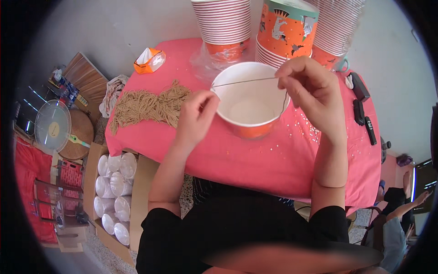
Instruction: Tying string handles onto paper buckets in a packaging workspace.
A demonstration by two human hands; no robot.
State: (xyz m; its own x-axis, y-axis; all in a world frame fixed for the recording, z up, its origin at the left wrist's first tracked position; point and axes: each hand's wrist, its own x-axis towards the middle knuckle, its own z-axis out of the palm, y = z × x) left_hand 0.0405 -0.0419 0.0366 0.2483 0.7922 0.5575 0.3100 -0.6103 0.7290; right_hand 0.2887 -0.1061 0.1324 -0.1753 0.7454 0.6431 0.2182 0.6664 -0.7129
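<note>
A thin brown string (246,82) stretches across the mouth of a white-lined paper bucket (251,132), whose outside is orange. My left hand (198,114) pinches one end of it at the bucket's left rim. Above the right rim, my right hand (315,91) grips the string between thumb and fingers, and a loose tail hangs down from there. The bucket stands upright on the pink cloth, and the part of its inside that I see holds nothing. Left of my left hand lies a bundle of tan strings (146,107).
Stacks of paper buckets (223,23) stand along the table's back, with clear plastic wrap (205,64) beside one. Small bits (299,130) are scattered at the right, near black devices (358,112). A carton (139,201) of plastic-wrapped stacks and a fan (53,130) are at left.
</note>
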